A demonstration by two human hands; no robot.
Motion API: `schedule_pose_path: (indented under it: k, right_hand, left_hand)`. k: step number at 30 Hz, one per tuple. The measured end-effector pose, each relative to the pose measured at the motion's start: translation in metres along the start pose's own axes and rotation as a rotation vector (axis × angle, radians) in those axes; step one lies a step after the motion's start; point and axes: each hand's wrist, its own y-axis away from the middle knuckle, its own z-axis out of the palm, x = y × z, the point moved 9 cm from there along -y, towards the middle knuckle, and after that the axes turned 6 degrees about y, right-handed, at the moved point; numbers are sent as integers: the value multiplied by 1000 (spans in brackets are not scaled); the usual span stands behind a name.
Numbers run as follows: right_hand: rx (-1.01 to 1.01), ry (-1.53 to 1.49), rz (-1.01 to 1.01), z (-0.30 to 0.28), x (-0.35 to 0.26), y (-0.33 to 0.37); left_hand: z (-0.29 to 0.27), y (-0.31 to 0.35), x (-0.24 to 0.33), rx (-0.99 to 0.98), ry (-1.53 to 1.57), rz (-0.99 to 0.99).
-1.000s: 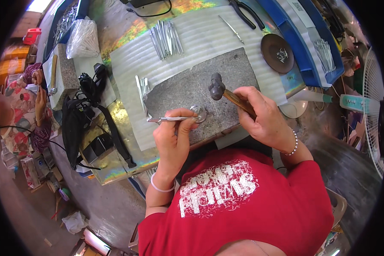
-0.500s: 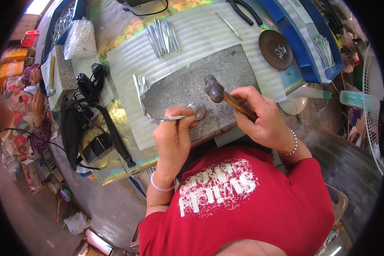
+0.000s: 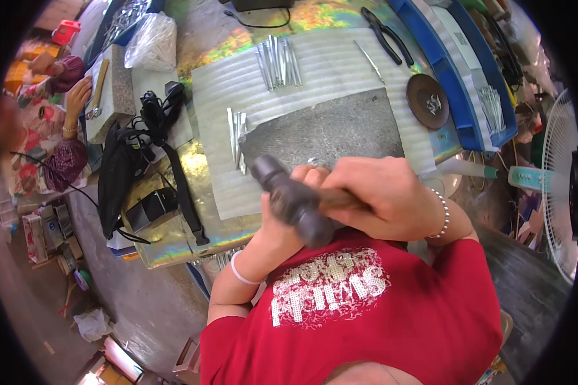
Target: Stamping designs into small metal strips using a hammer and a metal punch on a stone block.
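Mid-frame, the hammer (image 3: 292, 202) hung across the view of the left hand (image 3: 277, 231), with the right hand (image 3: 384, 192) curling its fingers round the handle (image 3: 341, 198)! Behind it, the left fingers were mostly hidden, pinching or spread nobody could tell, near the stone slab (image 3: 334, 125).

Hammer (image 3: 294, 200) blurred; left fingers (image 3: 314, 176) partly hidden behind.

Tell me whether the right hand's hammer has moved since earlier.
Yes: the hammer has shifted left and toward the picture's lower edge, against the grey stone slab.
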Motion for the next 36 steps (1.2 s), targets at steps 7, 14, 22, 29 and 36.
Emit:
schedule_pose_path:
  k: [7,14,22,29,36]
  right_hand:
    - [-84,-32,336,-26,-2,30]
    - [-119,305,81,-32,-34,27]
    - [-133,396,69,-35,-42,30]
    - [-245,511,98,-28,-41,24]
    - [83,497,258,-45,-1,35]
  left_hand:
    - [-2,4,-20,133,153,-20]
    - [-2,3,-25,136,188,-57]
    - [1,3,-27,83,143,-104]
    - [-2,0,-28,84,180,-89]
    - [-7,10,-46,204,1196,-538]
